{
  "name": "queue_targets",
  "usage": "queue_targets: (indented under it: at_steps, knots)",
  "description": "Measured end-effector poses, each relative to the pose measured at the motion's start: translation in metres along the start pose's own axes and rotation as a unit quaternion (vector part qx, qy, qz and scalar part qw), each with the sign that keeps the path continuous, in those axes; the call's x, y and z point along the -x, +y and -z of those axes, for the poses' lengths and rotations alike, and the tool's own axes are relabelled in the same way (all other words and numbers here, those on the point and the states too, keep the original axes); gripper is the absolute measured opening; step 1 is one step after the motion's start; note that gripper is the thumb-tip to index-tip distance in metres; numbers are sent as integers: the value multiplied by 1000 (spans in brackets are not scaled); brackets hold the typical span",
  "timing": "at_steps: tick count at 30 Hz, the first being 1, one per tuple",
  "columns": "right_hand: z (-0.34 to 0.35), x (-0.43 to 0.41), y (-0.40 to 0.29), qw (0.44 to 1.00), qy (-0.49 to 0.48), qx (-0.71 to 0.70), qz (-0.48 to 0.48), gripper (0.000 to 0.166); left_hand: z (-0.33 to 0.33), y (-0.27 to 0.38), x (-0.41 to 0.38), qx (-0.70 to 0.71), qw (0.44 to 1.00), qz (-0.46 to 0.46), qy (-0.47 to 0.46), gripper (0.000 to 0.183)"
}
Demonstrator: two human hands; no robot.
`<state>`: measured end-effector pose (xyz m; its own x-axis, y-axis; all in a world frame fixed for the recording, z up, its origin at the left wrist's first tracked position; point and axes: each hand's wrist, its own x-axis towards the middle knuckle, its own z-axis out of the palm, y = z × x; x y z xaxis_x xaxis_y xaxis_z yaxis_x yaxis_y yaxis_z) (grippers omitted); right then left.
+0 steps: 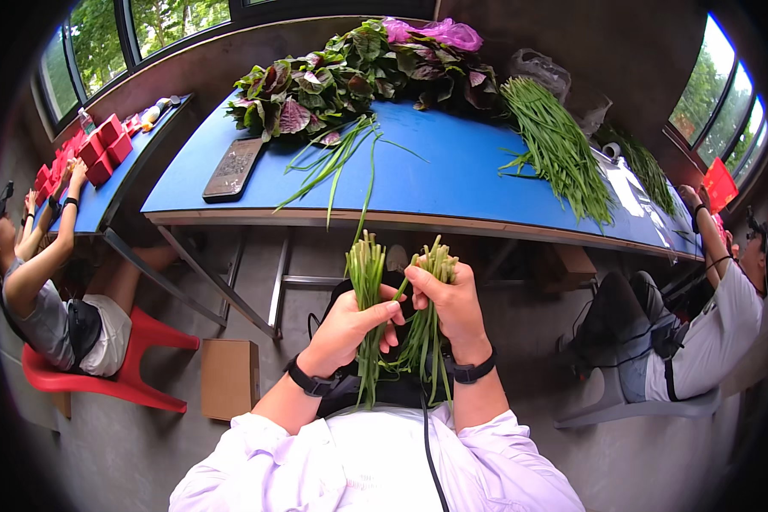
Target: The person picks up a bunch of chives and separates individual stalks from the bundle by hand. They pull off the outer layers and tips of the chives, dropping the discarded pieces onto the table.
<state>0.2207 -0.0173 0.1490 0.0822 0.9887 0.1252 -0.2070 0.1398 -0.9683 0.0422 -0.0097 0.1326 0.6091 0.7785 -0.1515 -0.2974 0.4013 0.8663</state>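
My left hand (352,323) is closed around a bunch of green Chinese chives (366,269), cut ends up and leaves hanging toward my lap. Beside it, my right hand (451,301) grips a second chive bunch (436,259), held the same way. Between the two, the fingertips come close together around a few stems; which hand pinches them I cannot tell. Some loose chives (339,163) lie on the blue table (448,173) in front of me. A larger pile of chives (553,141) rests toward its right side.
Leafy red amaranth (294,96) is heaped along the table's back, a pink plastic bag (438,33) over part of it. A smartphone (233,169) lies near the left edge. People sit at both sides, one on a red stool (144,365). A cardboard box (229,377) stands on the floor.
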Motion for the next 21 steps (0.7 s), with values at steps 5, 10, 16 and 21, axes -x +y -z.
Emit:
queue_targets:
  at_steps: [5, 10, 16, 21]
  knots:
    - [4, 0, 0, 1000, 6, -5, -7, 10, 5, 2, -2, 12, 1000, -3, 14, 18]
    - [11, -2, -3, 993, 62, -97, 6, 8, 5, 6, 2, 21, 1000, 17, 8, 18]
    - [8, 0, 0, 995, 56, -86, 3, 23, 4, 5, 1, 36, 999, 17, 5, 17]
    - [0, 2, 2, 1000, 26, 6, 8, 9, 3, 2, -2, 55, 998, 8, -8, 20]
